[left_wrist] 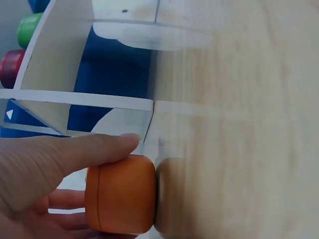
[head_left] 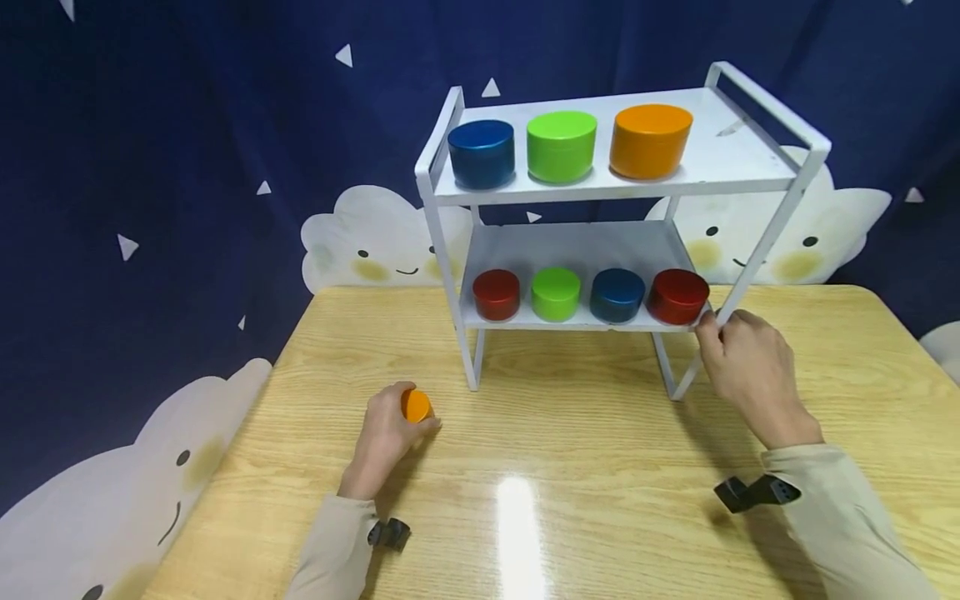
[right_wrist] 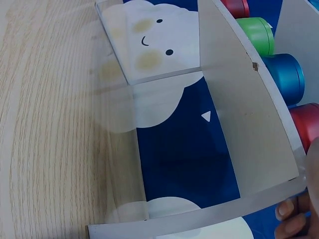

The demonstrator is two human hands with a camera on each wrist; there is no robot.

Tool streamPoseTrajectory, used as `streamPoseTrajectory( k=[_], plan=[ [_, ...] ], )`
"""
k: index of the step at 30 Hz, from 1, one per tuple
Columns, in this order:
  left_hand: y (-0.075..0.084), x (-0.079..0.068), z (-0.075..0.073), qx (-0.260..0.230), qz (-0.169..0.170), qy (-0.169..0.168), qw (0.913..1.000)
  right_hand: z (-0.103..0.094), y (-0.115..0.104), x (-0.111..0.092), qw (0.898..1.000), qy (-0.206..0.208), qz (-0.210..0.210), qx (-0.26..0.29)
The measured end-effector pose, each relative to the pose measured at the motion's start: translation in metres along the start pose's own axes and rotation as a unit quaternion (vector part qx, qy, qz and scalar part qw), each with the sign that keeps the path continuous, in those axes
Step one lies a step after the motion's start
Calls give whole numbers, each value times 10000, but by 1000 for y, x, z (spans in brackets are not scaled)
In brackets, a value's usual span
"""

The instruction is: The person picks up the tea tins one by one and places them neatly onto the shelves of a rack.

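On the table at the left, my left hand [head_left: 385, 429] holds a small round orange tin [head_left: 416, 407] between thumb and fingers. In the left wrist view the orange tin [left_wrist: 124, 194] rests on the wood, thumb on one side and fingers on the other. My right hand [head_left: 752, 367] grips the front right post of a white two-tier rack [head_left: 570, 327], thumb at the lower shelf's corner. Right by that thumb sits a red tin [head_left: 678, 297]. The right wrist view shows only part of the right hand [right_wrist: 299, 219], at the rack's edge.
Blue [head_left: 482, 155], green [head_left: 561, 147] and orange [head_left: 649, 142] tins stand on the top shelf. Another red tin [head_left: 496, 296], a green tin [head_left: 556, 295] and a blue tin [head_left: 617, 296] line the lower shelf. Behind hangs a dark blue curtain [head_left: 187, 167] with clouds.
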State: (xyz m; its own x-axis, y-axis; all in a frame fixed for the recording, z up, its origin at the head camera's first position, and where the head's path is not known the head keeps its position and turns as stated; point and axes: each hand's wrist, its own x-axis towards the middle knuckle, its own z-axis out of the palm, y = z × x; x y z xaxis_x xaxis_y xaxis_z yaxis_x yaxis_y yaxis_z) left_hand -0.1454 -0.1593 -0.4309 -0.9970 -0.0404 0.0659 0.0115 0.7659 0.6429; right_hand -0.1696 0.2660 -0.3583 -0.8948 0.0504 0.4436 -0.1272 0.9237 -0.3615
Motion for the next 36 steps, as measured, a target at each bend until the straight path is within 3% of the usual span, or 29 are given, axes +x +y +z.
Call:
streamPoseTrajectory(
  k=[9, 17, 26, 36],
  plan=[
    [1, 2, -2, -126, 69, 251, 9996, 1, -1, 3, 9998, 163, -88, 87],
    [2, 4, -2, 20, 470, 147, 9988, 1, -1, 3, 9998, 165, -62, 43],
    [4, 8, -9, 146, 1020, 658, 9925, 2, -1, 1, 9999, 87, 55, 63],
    [13, 10, -20, 145, 1222, 957, 9878, 3, 0, 0, 9999, 68, 81, 69]
  ],
)
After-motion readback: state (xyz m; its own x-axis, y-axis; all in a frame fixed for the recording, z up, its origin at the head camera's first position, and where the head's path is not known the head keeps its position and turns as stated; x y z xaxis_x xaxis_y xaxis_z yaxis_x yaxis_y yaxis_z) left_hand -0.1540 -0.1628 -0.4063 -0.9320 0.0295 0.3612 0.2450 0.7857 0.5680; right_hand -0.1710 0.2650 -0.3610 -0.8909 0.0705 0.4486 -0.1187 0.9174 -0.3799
